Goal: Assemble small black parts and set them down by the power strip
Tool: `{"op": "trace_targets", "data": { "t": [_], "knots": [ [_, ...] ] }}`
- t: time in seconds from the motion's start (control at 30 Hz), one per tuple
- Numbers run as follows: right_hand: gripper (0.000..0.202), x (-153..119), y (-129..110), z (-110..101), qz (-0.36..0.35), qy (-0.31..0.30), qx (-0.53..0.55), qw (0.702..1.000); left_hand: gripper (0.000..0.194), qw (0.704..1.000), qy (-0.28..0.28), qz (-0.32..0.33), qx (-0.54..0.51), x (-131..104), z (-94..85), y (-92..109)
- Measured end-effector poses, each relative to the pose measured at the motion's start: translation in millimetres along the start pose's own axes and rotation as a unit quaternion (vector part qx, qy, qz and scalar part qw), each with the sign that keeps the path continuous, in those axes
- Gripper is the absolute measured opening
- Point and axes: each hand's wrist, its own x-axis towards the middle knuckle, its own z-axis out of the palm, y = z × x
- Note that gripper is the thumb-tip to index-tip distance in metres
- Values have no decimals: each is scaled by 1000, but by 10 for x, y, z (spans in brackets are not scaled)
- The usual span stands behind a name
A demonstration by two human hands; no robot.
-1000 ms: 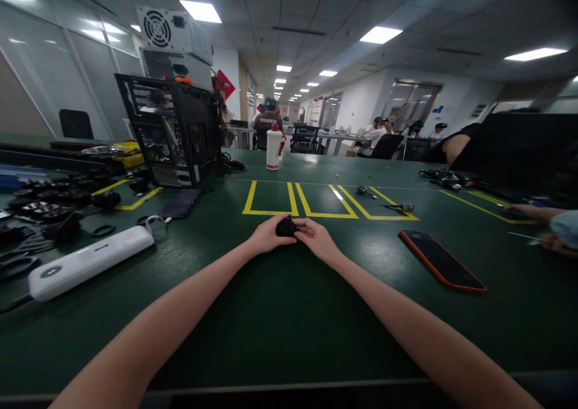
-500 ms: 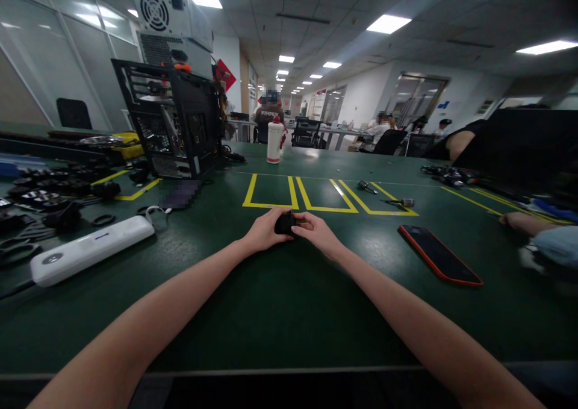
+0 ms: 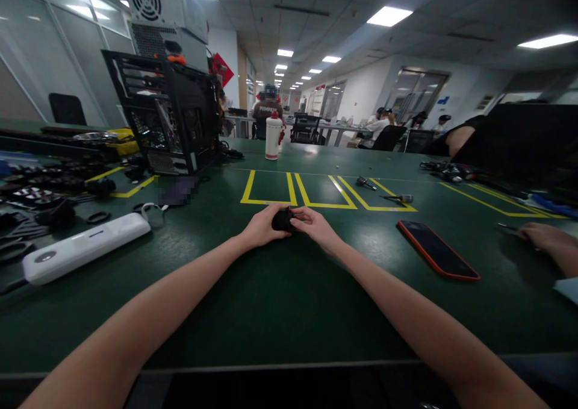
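My left hand (image 3: 263, 225) is closed around a small black rounded part (image 3: 282, 220), thumb below and fingers above. On the part's right side, the fingertips of my right hand (image 3: 312, 223) pinch its edge; whether they hold a separate small piece I cannot make out. Both hands are just above the green table (image 3: 280, 312), near the yellow tape outlines (image 3: 320, 205). Beyond my right hand lie two screwdriver-like tools, a dark one (image 3: 365, 183) and one with a thick handle (image 3: 405, 199). The exact kind of the black part is hidden by my fingers.
A phone with an orange edge (image 3: 437, 249) lies to the right, a white power strip (image 3: 88, 246) to the left. Behind stand an open computer case (image 3: 169, 117) and a white cup (image 3: 272, 138). Another person's hand (image 3: 548, 240) holds a thin tool at far right.
My hands keep hold of the black part, with little change in their grip. At far right, the other person's hand has come further into view with a thin tool. The view has shifted slightly.
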Motion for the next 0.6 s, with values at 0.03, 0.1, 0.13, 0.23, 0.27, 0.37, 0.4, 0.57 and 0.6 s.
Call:
{"op": "trace_targets", "data": {
  "t": [0.03, 0.1, 0.13, 0.23, 0.27, 0.37, 0.4, 0.57, 0.6],
  "knots": [
    [28, -7, -13, 0, 1, -3, 4, 1000, 62, 1000, 0, -1, -1, 1, 4, -11],
    [32, -25, -46, -7, 7, -18, 14, 1000, 62, 1000, 3, -4, -3, 4, 15, -34],
    [35, -34, -63, -11, 10, -27, 19, 999, 62, 1000, 6, -5, -4, 6, 19, -44],
    [38, -46, -94, -15, 15, -34, 25, 999, 63, 1000, 6, -6, -7, 9, 27, -59],
    [36, -42, -95, -10, 20, -29, 28, 999, 63, 1000, 5, -5, -8, 9, 27, -59],
    [29, -16, -69, 23, 57, -16, 55, 997, 63, 1000, 1, 0, -9, 11, 23, -51],
    [29, -6, -57, 35, 68, -12, 64, 996, 63, 1000, 1, 1, -9, 13, 22, -49],
    [27, -8, -44, 38, 69, -18, 84, 994, 63, 1000, 0, 1, -9, 27, 24, -64],
    [29, -16, -54, 26, 67, -31, 90, 993, 63, 1000, 1, -1, -10, 29, 23, -68]
  ]
}}
